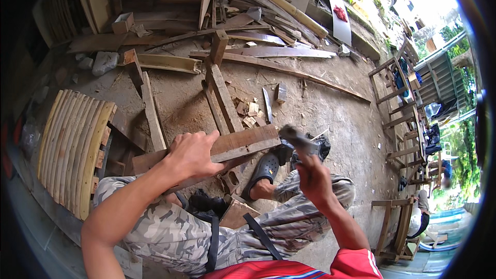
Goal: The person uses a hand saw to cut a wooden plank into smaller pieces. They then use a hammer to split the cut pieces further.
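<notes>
Across my lap lies a thick wooden board, part of a wooden frame whose legs point away from me. My left hand grips this board near its middle, thumb along the near edge and fingers over the top. In my right hand is a hammer, its head close to the board's right end and slightly blurred. Whether the hammer head touches the wood I cannot tell. Beyond the board, small wood offcuts and a knife-like blade lie on the dirt floor.
To the left stands a slatted wooden piece. Scrap planks pile up at the back, and a long strip crosses the floor. On the right are wooden frames. My foot in a dark clog rests below the board's right end.
</notes>
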Motion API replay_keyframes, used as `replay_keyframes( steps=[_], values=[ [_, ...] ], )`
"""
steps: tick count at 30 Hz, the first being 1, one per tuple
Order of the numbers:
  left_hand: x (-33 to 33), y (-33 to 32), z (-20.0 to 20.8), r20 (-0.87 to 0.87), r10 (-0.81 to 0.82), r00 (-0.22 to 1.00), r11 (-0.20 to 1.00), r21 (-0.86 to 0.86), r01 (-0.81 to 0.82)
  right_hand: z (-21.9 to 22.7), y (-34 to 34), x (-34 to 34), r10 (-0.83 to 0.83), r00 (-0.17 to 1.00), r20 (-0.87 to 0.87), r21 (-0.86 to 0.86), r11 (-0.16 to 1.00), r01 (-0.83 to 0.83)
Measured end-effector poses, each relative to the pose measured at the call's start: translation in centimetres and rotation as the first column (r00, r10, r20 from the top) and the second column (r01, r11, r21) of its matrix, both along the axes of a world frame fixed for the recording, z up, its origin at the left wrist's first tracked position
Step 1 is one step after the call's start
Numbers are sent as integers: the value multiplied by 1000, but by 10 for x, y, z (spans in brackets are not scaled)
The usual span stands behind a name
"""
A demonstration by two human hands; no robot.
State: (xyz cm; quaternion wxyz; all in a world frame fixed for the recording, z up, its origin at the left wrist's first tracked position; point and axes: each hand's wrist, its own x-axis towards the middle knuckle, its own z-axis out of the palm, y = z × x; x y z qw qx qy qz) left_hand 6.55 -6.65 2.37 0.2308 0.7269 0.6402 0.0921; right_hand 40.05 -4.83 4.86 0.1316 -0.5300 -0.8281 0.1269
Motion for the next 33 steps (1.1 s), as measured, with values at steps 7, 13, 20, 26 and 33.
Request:
replay_keyframes(
  steps=[7, 13, 20, 26, 33],
  values=[
    [-2, 1, 2, 0, -5, 1000, 996, -84, 5, 19, 4, 1, -105, 990, -95, -53, 994, 100],
    [0, 1, 3, -9, -3, 1000, 997, -75, 3, -14, -3, 3, -9, 996, -87, -80, 997, 2],
    [0, 0, 4, 5, 5, 1000, 996, -86, -5, 21, -2, -10, -84, 986, -145, -44, 996, 79],
    [4, 3, 4, 13, -13, 1000, 994, -108, 14, -20, 2, 12, -105, 993, -59, -227, 970, 89],
    [1, 0, 4, -5, -1, 1000, 994, -107, 0, 14, -5, -8, -76, 976, -206, -80, 995, 61]
  ],
)
